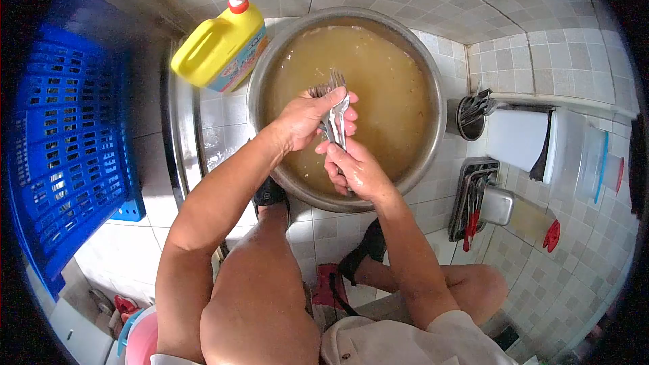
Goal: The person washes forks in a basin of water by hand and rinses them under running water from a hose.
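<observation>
A bunch of metal forks (336, 113) is held above a wide metal basin (439, 111) of cloudy brownish water (385, 81). My left hand (305, 116) grips the forks near their tined ends, its thumb lying across them. Lower down, my right hand (354, 167) is closed around the handles. The tines point up and away from me. How many forks there are cannot be made out, as the fingers cover much of them.
A yellow detergent jug (220, 51) with a red pump stands left of the basin. At far left is a blue plastic crate (74, 142). To the right are a metal container of utensils (470, 118), a black tray (466, 196) with red-handled tools and a white container (517, 136).
</observation>
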